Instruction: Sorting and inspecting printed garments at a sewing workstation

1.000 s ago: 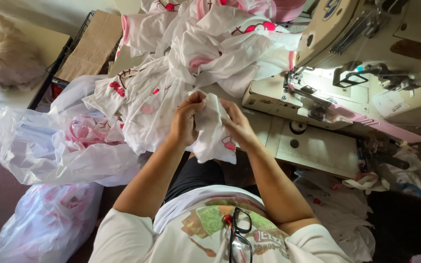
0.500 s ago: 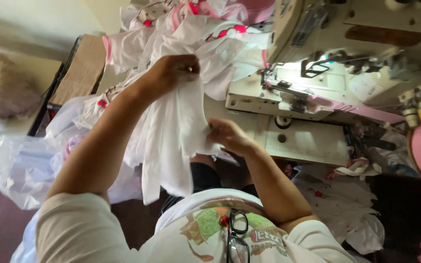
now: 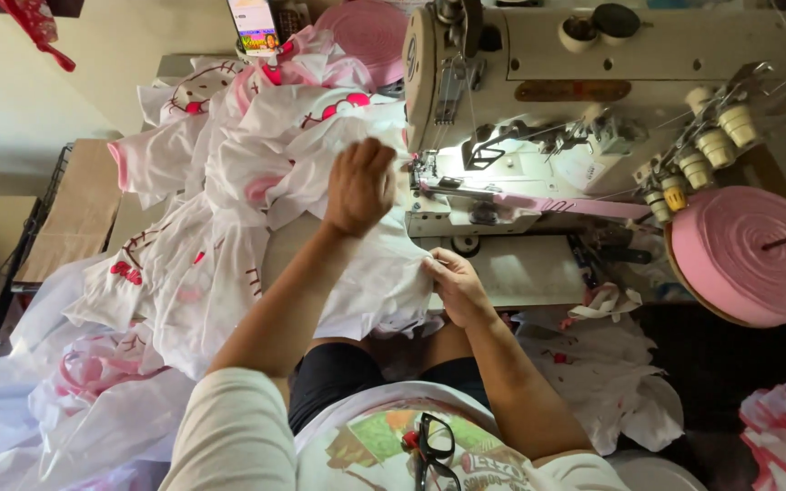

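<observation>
Your left hand [image 3: 359, 185] is raised over the white cotton garment piece [image 3: 370, 282], knuckles up, fingers curled down onto the cloth and gripping its upper edge just beside the needle area of the cream industrial sewing machine [image 3: 539, 100]. Your right hand [image 3: 455, 284] sits lower, at the near edge of the machine bed, fingers pinched narrow on the garment's right-hand edge. The garment piece hangs between the two hands, draped over the front of the tabletop [image 3: 539, 268] and down toward your lap.

To the left of your left hand, a heap of white garments with pink and red printed bows [image 3: 256, 155] covers the tabletop and spills over its near side. A flat band of pink binding tape [image 3: 557, 205] runs across the machine bed from the right. It leads toward a large roll of pink tape [image 3: 752, 255], mounted well apart from your hands at the right. Small cream thread spools [image 3: 707, 141] stand above that roll. A clear plastic bag with pink-printed cloth inside [image 3: 75, 391] lies at lower left. Black-framed spectacles [image 3: 434, 450] hang at your shirt collar.
</observation>
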